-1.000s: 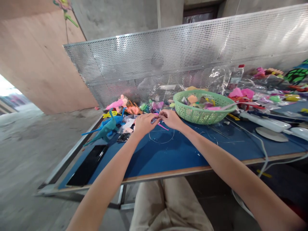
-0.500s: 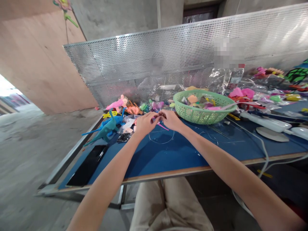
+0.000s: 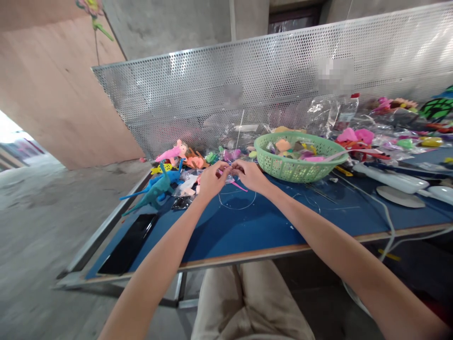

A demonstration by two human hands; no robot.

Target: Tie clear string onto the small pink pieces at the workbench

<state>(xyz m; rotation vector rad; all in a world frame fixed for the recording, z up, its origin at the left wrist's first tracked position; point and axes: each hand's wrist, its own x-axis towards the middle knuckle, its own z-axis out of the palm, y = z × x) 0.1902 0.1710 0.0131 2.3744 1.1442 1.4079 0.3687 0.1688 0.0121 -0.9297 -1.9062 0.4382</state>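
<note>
My left hand [image 3: 214, 178] and my right hand [image 3: 250, 175] meet above the blue table, left of the green basket. Both are closed in a pinch, their fingertips close together around a small pink piece [image 3: 239, 186]. Its thin tail sticks out below the fingers toward the lower right, while the rest is mostly covered by them. Under the hands, a fine pale thread [image 3: 238, 208] curves in a loop on the tabletop. A thin white line [image 3: 240, 128] rises behind the fingers; what it belongs to cannot be told.
The green basket [image 3: 293, 169] holds small colourful pieces. Teal and blue dinosaur figures [image 3: 158, 189] and a pink figure [image 3: 172, 152] lie left. A black phone [image 3: 129, 243] is near the left corner. White glue-gun-like tools [image 3: 392, 178] and a cable [image 3: 384, 208] lie right. Perforated metal [image 3: 198, 89] stands behind.
My left hand's fingers have lifted and opened a little around the pink piece. The right hand has barely shifted. The white line behind the hands shows more plainly.
</note>
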